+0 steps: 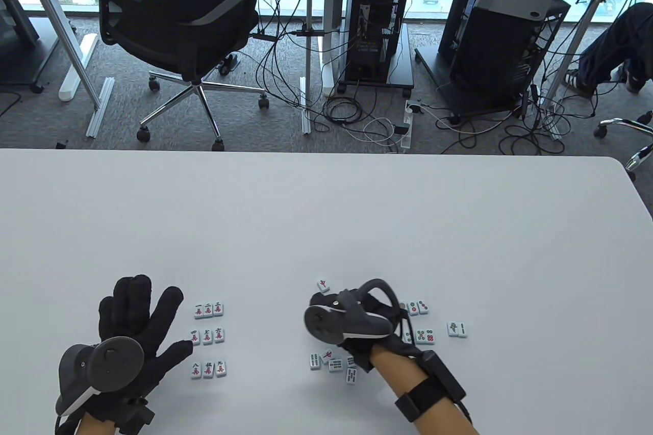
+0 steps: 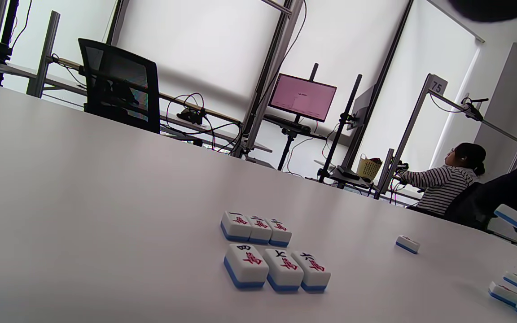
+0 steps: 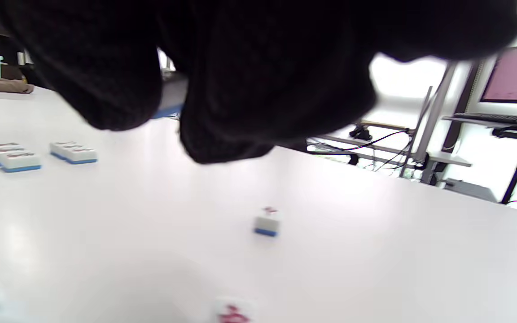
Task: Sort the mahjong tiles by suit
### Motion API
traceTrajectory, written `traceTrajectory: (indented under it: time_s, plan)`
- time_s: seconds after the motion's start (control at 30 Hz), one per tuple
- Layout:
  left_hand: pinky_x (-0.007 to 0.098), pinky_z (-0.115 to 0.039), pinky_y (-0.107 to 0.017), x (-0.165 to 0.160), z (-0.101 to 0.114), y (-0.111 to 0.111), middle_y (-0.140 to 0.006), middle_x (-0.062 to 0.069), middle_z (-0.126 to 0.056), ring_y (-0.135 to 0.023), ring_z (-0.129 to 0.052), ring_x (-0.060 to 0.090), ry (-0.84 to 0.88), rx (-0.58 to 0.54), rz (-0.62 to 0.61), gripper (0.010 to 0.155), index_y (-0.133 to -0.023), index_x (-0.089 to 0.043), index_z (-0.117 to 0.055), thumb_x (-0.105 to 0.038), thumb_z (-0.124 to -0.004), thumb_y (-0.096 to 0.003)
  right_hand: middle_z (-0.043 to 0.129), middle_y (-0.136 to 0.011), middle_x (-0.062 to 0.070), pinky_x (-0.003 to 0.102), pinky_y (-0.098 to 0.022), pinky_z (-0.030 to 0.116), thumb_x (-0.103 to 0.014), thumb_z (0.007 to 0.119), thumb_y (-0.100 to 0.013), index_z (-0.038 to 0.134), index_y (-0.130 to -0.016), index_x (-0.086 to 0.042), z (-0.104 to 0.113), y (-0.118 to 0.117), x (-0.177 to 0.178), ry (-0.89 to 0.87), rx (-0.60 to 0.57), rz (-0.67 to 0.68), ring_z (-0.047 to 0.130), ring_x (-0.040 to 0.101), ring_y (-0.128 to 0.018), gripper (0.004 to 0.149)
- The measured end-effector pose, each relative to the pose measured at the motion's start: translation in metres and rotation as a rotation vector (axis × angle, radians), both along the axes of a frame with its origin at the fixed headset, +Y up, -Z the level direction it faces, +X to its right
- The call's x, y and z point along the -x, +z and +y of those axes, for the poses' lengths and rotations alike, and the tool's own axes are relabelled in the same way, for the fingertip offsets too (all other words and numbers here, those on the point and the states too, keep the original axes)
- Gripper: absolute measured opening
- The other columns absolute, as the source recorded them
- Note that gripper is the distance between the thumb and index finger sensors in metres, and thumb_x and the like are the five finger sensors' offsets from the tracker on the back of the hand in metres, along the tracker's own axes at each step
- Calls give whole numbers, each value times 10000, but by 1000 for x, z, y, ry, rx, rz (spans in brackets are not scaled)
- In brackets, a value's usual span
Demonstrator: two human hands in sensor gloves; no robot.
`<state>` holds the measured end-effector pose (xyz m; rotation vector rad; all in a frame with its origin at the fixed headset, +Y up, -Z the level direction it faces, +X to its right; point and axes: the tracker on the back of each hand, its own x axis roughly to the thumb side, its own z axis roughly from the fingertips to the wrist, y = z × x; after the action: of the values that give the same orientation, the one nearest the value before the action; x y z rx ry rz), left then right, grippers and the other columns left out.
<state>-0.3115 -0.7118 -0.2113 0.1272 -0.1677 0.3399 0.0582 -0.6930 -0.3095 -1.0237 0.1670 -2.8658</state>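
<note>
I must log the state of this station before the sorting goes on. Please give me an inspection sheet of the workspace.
Surface: white table, bare on its far half.
Job's things: character tiles in three rows of three beside the left hand; loose bamboo tiles near the right wrist; dot tiles to its right; one red-character tile lying apart, farther out.
Clutter: nothing seen on the table.
Grippers: left hand flat, fingers spread, holding nothing. Right hand raised over the tiles; the left wrist view shows a tile at its fingers.
Cables: tangled on the floor beyond the table.
Surroundings: office chair, computer carts, a seated person.
</note>
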Motion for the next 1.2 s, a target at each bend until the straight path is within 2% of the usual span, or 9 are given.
traceTrajectory:
  time_s: [0.07, 0.1, 0.2, 0.33, 0.43, 0.63, 1.0, 1.2]
  plan:
    - [540, 6, -768, -1, 0, 0, -1078, -161, 163, -1071, 170, 157, -4, 1, -3, 842, -1068, -503, -188, -756, -618, -390, 1002, -473, 31, 279, -134, 850, -430, 886, -336, 835, -821, -77, 15, -6, -51, 50, -55, -85, 951, 155, -187, 602]
    - [539, 6, -769, -1, 0, 0, -1078, -161, 162, -1072, 168, 157, -6, 1, -3, 840, -1068, -503, -189, -754, -619, -392, 1001, -476, 30, 278, -137, 851, -430, 885, -336, 833, -822, -78, 17, -7, -60, 63, -61, -102, 951, 154, -190, 602]
    - [539, 6, -768, -2, -1, 0, -1078, -160, 162, -1071, 169, 157, -14, 8, -4, 839, -1068, -503, -189, -754, -619, -393, 999, -490, 30, 276, -146, 856, -425, 884, -342, 826, -832, -76, 18, -13, -122, 158, -19, -228, 955, 154, -203, 604]
    - [539, 5, -769, -2, -4, -2, -1079, -159, 160, -1072, 167, 158, -21, 22, 3, 839, -1069, -502, -191, -754, -619, -393, 999, -500, 30, 277, -152, 859, -422, 884, -343, 824, -837, -84, -5, -12, -178, 263, 56, -377, 958, 155, -212, 601]
    - [539, 5, -768, -1, -5, -2, -1079, -160, 159, -1072, 167, 157, -24, 30, 9, 839, -1069, -502, -191, -753, -620, -392, 999, -503, 31, 279, -155, 860, -415, 887, -341, 823, -837, -86, -29, -6, -203, 277, 110, -427, 959, 157, -216, 599]
    - [539, 4, -769, 0, -7, -4, -1079, -160, 159, -1072, 167, 158, -31, 47, 19, 840, -1068, -501, -192, -753, -620, -391, 993, -515, 34, 280, -159, 861, -403, 883, -345, 814, -841, -72, -56, -1, -216, 269, 160, -458, 960, 157, -223, 600]
    - [539, 4, -769, -1, -5, -3, -1079, -162, 159, -1073, 165, 157, -27, 48, 15, 838, -1067, -504, -192, -753, -619, -391, 981, -537, 37, 290, -177, 863, -390, 858, -367, 794, -864, -83, -70, -7, -210, 284, 183, -481, 960, 165, -247, 588]
    - [539, 4, -769, -1, -5, -3, -1078, -162, 160, -1072, 166, 157, -22, 40, 10, 839, -1067, -504, -190, -752, -620, -391, 975, -572, 50, 298, -197, 862, -377, 851, -380, 720, -932, -92, -66, -5, -206, 319, 198, -516, 961, 176, -271, 635]
